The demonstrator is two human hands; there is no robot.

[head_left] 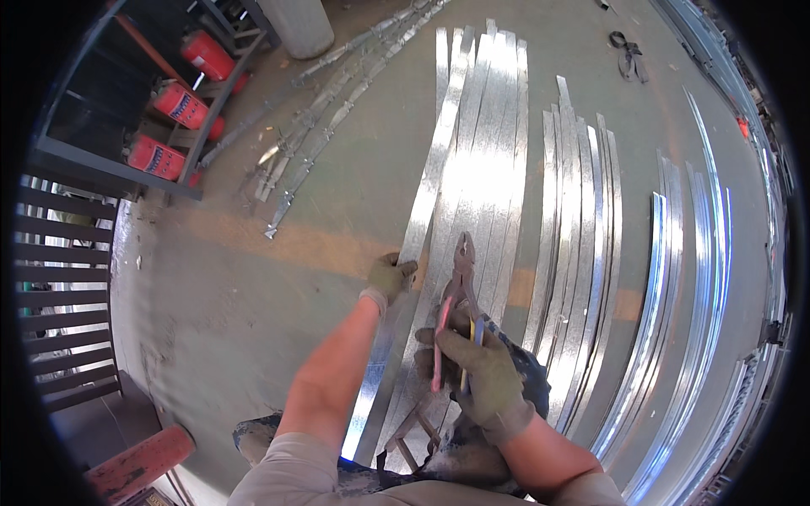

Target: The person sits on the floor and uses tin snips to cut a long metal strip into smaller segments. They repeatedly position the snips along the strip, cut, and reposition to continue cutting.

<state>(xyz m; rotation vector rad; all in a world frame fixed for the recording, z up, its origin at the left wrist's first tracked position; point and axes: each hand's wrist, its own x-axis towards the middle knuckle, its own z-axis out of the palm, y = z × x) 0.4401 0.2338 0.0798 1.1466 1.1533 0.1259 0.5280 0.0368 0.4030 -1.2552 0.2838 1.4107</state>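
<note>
Snips at the strip edge
Left hand (390, 277) grips galvanized strip (426, 202); right hand (472, 371) fingers closed on tin snips (460, 291). Keep blades square, strip steady just beyond left fingertips.

Olive-green gloves (477, 371), red-and-blue-handled snips (456, 316), shiny silver metal strips (481, 169) mid-frame, red canisters (181, 105) upper left, on a grey-green floor (253, 278).
</note>
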